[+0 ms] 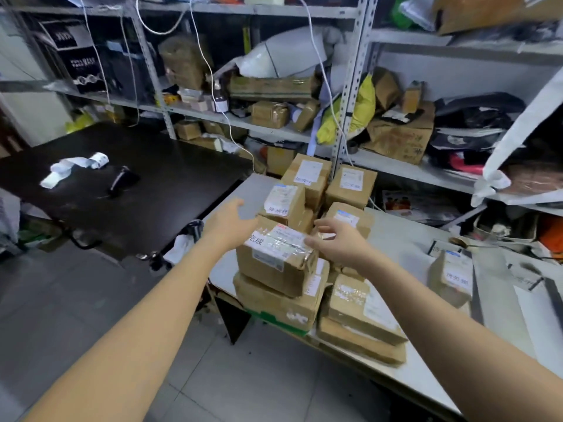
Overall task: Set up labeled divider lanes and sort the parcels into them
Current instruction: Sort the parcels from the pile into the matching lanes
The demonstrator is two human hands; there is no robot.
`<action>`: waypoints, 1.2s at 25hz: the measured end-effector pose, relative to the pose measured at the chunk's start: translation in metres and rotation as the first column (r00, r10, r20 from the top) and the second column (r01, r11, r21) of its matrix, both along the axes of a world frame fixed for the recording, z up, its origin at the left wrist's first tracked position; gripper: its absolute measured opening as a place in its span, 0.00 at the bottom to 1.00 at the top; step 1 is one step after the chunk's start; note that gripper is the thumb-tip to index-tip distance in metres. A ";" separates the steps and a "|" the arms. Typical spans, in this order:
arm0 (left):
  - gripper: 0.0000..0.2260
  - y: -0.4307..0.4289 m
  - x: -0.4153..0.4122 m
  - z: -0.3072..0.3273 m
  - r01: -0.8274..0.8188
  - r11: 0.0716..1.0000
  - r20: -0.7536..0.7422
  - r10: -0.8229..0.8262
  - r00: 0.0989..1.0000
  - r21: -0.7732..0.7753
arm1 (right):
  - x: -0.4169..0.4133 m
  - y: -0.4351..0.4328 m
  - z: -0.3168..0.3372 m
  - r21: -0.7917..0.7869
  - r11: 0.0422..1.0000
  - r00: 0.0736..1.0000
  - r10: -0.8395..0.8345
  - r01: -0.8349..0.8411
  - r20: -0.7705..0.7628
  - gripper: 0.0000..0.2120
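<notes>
Parcel stack | lower ones part hidden | left grip spread | right grip spread

The parcel cluster fills the near left corner of the grey table, its boxes stacked and touching, so a hand gets in only from above or from the open air off the left edge, where the left hand hovers. A bare strip of tabletop runs between the cluster and the lone parcel to the right. The shelf upright stands close behind the rear boxes, and the black table lies bare around a paper roll and a dark device.
</notes>
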State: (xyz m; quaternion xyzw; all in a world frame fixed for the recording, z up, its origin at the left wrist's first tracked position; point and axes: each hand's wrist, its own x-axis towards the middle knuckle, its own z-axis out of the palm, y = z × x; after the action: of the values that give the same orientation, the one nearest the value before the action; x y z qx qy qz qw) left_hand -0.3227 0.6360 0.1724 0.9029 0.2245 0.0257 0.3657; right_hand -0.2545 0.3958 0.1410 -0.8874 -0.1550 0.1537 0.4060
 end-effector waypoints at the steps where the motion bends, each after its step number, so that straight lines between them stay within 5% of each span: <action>1: 0.31 0.012 0.000 -0.008 0.000 0.997 -0.021 -0.001 1.000 -0.079 | -0.006 0.003 -0.008 0.005 0.999 0.999 -0.037 0.037 -0.019 0.32; 5: 0.25 0.031 0.000 -0.043 0.026 0.955 -0.112 -0.062 0.992 -0.296 | -0.026 0.003 -0.029 0.082 0.978 0.966 -0.172 0.191 -0.193 0.30; 13: 0.12 0.018 -0.002 -0.062 0.072 0.853 -0.011 -0.090 0.996 -0.516 | -0.029 0.017 -0.045 0.339 0.833 0.862 -0.279 0.437 -0.424 0.25; 18: 0.15 -0.002 -0.003 -0.056 0.091 0.841 0.091 -0.050 0.995 -0.533 | -0.027 0.003 -0.027 0.421 0.778 0.862 -0.290 0.465 -0.416 0.20; 25: 0.28 -0.057 0.015 -0.044 0.179 0.868 0.196 -0.097 0.976 -0.463 | -0.043 -0.058 -0.004 0.469 0.695 0.831 -0.374 0.545 -0.411 0.26; 30: 0.25 -0.143 0.011 -0.028 0.224 0.766 0.177 -0.145 0.973 -0.602 | -0.074 -0.135 0.006 0.493 0.615 0.789 -0.484 0.615 -0.379 0.25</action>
State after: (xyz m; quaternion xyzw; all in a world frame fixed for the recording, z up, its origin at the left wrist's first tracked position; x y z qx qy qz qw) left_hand -0.3114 0.4928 0.1443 0.7475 0.1080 -0.0311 0.6546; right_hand -0.3285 0.2603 0.1467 -0.6970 0.1293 0.0566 0.7030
